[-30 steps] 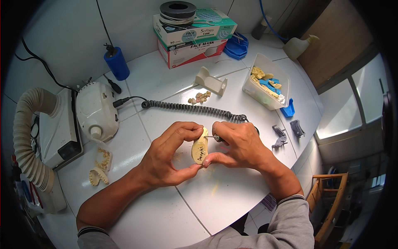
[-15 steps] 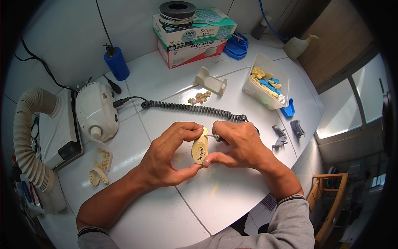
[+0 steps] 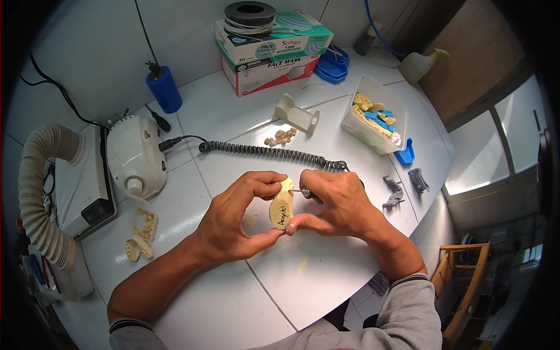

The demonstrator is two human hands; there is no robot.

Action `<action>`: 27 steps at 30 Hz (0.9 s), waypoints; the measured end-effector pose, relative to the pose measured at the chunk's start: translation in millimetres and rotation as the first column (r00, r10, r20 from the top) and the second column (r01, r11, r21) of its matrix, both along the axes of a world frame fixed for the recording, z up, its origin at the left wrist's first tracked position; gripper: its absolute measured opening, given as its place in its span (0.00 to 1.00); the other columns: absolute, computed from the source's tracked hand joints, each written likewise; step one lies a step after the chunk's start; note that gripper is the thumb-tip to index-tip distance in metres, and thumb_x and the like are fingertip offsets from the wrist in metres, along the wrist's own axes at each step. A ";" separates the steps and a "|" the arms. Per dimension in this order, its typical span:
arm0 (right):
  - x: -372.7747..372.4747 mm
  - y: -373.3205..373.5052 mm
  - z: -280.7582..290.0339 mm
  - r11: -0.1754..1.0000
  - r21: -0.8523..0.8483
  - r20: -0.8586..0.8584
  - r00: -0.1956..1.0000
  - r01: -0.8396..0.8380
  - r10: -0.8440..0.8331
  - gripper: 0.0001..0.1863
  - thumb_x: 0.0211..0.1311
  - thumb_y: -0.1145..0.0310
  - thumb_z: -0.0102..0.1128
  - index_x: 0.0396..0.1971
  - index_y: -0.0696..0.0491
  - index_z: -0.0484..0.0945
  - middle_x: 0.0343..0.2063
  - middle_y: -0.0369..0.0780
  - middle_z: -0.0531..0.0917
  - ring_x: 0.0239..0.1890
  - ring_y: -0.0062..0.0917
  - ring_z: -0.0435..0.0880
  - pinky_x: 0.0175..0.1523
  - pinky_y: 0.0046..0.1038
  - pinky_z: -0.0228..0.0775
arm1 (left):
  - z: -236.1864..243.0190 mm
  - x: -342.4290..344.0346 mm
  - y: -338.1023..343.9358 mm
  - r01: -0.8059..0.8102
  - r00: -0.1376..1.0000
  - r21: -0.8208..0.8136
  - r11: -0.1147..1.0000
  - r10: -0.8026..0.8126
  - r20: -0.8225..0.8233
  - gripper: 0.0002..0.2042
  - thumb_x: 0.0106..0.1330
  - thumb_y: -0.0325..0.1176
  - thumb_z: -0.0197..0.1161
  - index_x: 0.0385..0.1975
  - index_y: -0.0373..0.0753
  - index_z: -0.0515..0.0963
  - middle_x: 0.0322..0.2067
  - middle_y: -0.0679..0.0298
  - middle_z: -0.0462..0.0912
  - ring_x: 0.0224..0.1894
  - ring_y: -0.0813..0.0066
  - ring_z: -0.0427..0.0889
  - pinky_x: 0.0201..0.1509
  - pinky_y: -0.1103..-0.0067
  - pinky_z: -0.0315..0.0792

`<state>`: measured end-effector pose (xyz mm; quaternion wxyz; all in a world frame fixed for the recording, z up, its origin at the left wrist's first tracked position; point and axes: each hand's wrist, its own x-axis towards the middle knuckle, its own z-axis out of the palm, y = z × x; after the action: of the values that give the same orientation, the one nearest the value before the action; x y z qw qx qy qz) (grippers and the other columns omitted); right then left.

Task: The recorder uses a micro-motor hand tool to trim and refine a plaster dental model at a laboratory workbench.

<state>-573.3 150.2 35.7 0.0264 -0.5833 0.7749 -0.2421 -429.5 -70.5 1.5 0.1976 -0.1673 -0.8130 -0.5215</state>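
My left hand (image 3: 230, 217) grips a pale yellow plaster piece (image 3: 281, 207) with dark handwriting, fingers at its top and thumb at its bottom. My right hand (image 3: 335, 204) is closed round a metal rotary handpiece (image 3: 305, 192), its thin bit touching the plaster's right side near the top; the right thumb steadies the lower end. A coiled black cord (image 3: 268, 153) runs from a white control box (image 3: 133, 156) toward the right hand. Pale powder lies beneath my hands.
Tiled worktop (image 3: 297, 291) holds a suction hose (image 3: 41, 169), dental casts (image 3: 138, 248), small tooth-like pieces (image 3: 280, 138), white holder (image 3: 297, 119), plastic tub (image 3: 356, 125), grey moulded parts (image 3: 392, 195), stacked boxes (image 3: 268, 79), blue cylinder (image 3: 163, 87) and spray bottle (image 3: 417, 70). A wooden chair (image 3: 466, 274) stands right.
My left fingertips at the top of the plaster piece have shifted very slightly. Both hands keep their grip, and the rest looks unchanged.
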 end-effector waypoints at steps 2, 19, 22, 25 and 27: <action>-0.3 0.2 0.5 1.000 0.014 -0.001 1.000 0.000 0.000 0.38 0.60 0.30 0.75 0.34 0.54 0.75 0.24 0.41 0.82 0.21 0.38 0.84 0.26 0.37 0.74 | 1.2 0.0 0.2 -0.001 1.000 0.004 1.000 0.001 0.004 0.32 0.54 0.26 0.83 0.59 0.33 0.75 0.63 0.47 0.82 0.58 0.57 0.89 0.63 0.69 0.84; 0.1 0.3 0.6 0.999 0.041 -0.027 1.000 0.004 -0.003 0.37 0.60 0.30 0.75 0.34 0.54 0.75 0.24 0.41 0.82 0.21 0.38 0.84 0.26 0.37 0.73 | 2.7 -0.5 -1.0 0.000 1.000 -0.019 1.000 0.000 -0.012 0.32 0.53 0.26 0.83 0.58 0.33 0.76 0.61 0.45 0.82 0.60 0.53 0.87 0.64 0.67 0.82; 1.5 0.4 2.0 0.999 0.038 -0.009 1.000 -0.001 0.001 0.37 0.60 0.31 0.75 0.34 0.54 0.75 0.24 0.41 0.82 0.21 0.38 0.84 0.26 0.37 0.73 | 1.9 -0.2 0.0 -0.002 1.000 -0.009 1.000 0.002 -0.006 0.31 0.52 0.25 0.82 0.58 0.32 0.76 0.61 0.46 0.82 0.60 0.54 0.87 0.64 0.68 0.82; 0.7 0.2 1.0 0.999 0.040 -0.014 1.000 0.007 -0.007 0.37 0.60 0.31 0.75 0.34 0.54 0.75 0.24 0.41 0.82 0.21 0.38 0.84 0.26 0.38 0.73 | 3.7 -0.1 -0.6 -0.012 1.000 -0.018 1.000 0.012 -0.004 0.31 0.52 0.25 0.82 0.58 0.32 0.76 0.61 0.47 0.82 0.59 0.55 0.87 0.64 0.68 0.82; 0.8 -0.3 0.6 1.000 0.026 -0.013 1.000 0.001 -0.001 0.37 0.60 0.31 0.75 0.34 0.54 0.75 0.24 0.42 0.82 0.21 0.39 0.84 0.26 0.38 0.73 | 2.6 0.3 -0.6 -0.015 1.000 -0.018 1.000 0.015 -0.005 0.31 0.52 0.25 0.82 0.58 0.33 0.76 0.61 0.47 0.82 0.59 0.55 0.87 0.64 0.69 0.82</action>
<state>-572.6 149.9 36.2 0.0286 -0.5841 0.7784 -0.2281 -429.2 -71.1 4.2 0.2020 -0.1643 -0.8185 -0.5121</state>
